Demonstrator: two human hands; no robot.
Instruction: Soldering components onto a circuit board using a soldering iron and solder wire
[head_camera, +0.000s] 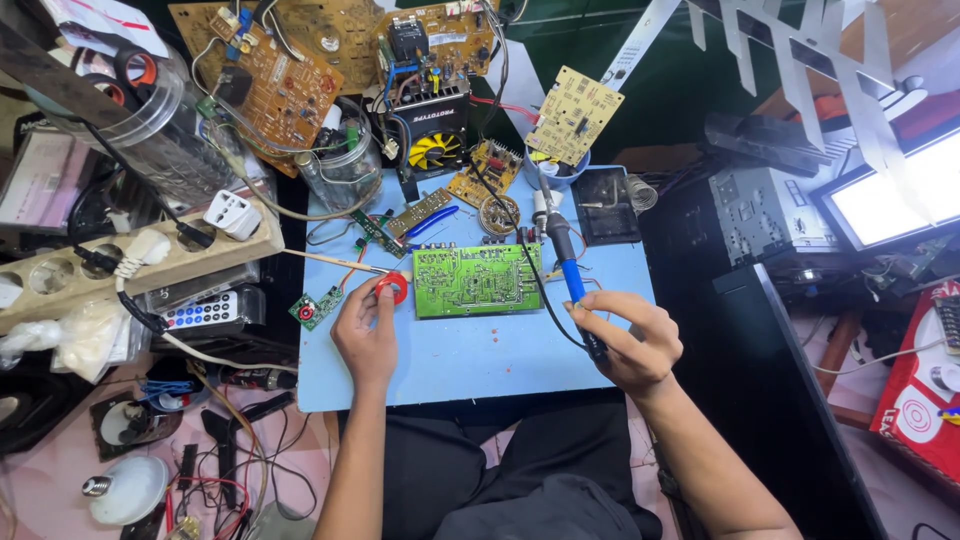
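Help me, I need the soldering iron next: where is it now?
In the head view, the soldering iron is in the right hand, right of the green board on the blue mat.

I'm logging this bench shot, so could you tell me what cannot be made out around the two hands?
All in the head view:
- Soldering iron handle end: hidden inside the right hand.
- Red ring: partly covered by the left hand; its kind is unclear.
- Green circuit board: components too small to identify.
- Iron's tip: lost against clutter.
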